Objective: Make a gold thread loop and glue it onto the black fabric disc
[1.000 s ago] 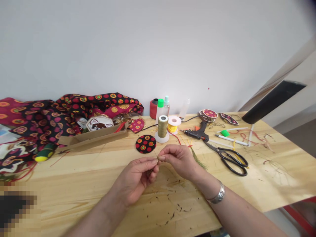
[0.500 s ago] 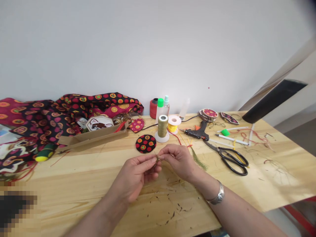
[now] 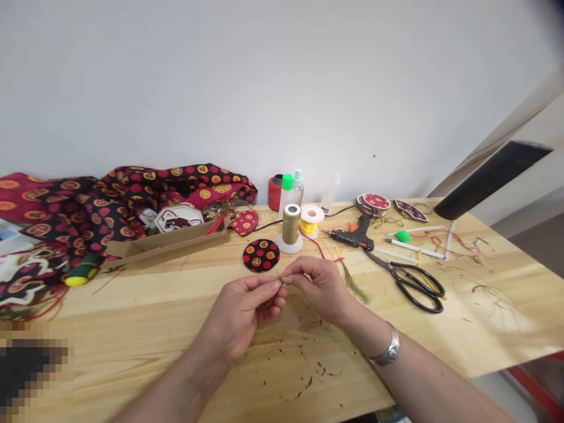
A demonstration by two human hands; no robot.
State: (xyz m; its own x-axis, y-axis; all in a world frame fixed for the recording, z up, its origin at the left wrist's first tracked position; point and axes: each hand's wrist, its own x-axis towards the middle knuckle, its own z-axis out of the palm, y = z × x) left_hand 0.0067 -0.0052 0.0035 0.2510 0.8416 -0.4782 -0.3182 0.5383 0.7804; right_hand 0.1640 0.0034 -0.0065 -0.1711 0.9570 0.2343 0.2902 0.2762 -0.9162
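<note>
Near the middle of the worktop (image 3: pixel 163 341), hands: fingertips together, left hand (image 3: pixel 240 302) and right hand (image 3: pixel 324 289) both pinching one fine olive thread (image 3: pixel 282 281), much of it hidden by the fingers.
Thread work: seems to be close fingertip handling, perhaps knotting or winding; which, I cannot tell.
Next pull: probably calls for a firm left pinch while the right draws the loose end out.
Beyond the fingertips: round patterned patch (image 3: pixel 261 256) to the far left, olive spool (image 3: pixel 291 228) standing on the far side, so little room that way.
Right wrist: green tassel (image 3: pixel 355 285) lies just beside it, with scissors (image 3: pixel 414 285) and glue gun (image 3: pixel 355 235) farther right.
Near side: bare wood and scattered dark clippings (image 3: pixel 304 385), likely the freest room, left forearm's side included.
Edges: near edge passes under the right forearm; cardboard tray (image 3: pixel 176 249) at far left, wall (image 3: pixel 282 88) behind.
</note>
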